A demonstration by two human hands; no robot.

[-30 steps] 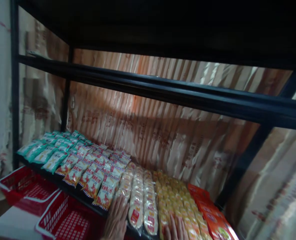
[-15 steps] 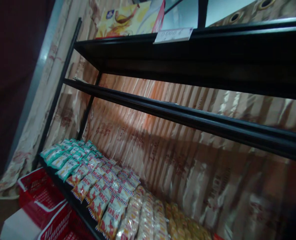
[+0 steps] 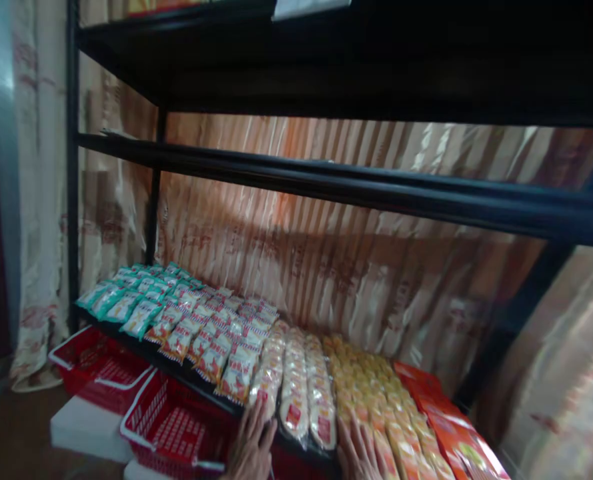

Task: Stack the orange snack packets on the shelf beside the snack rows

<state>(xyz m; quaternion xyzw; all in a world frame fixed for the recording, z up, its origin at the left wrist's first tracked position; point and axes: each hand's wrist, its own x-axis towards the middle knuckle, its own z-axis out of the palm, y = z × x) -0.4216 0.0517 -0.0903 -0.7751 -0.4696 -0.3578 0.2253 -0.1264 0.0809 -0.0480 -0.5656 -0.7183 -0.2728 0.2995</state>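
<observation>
My left hand (image 3: pixel 253 440) is at the front edge of the lower shelf, fingers spread, its fingertips at the front of a row of clear-wrapped pale snack packs (image 3: pixel 294 415). To the right, my right hand (image 3: pixel 359 448) lies with fingers apart against the front of the yellow snack packs (image 3: pixel 366 387). Neither hand grips anything. Between the hands, the clear-wrapped rows run back in overlapping lines. Left of them lie white-and-red snack bags (image 3: pixel 216 353), then teal-and-white bags (image 3: pixel 141 313). Red-orange packs (image 3: pixel 456 427) lie at the right end.
Under the shelf's front stand two red plastic baskets (image 3: pixel 143 410) with white handles, beside a white box (image 3: pixel 91 427). A bare middle shelf bar (image 3: pixel 326 177) and a dark upper shelf (image 3: pixel 326 73) cross above. Striped curtain (image 3: pixel 256 227) hangs behind.
My view has levelled and tilted down. Both hands have come into view at the lower shelf's front edge, and the red-orange packs now show at the right.
</observation>
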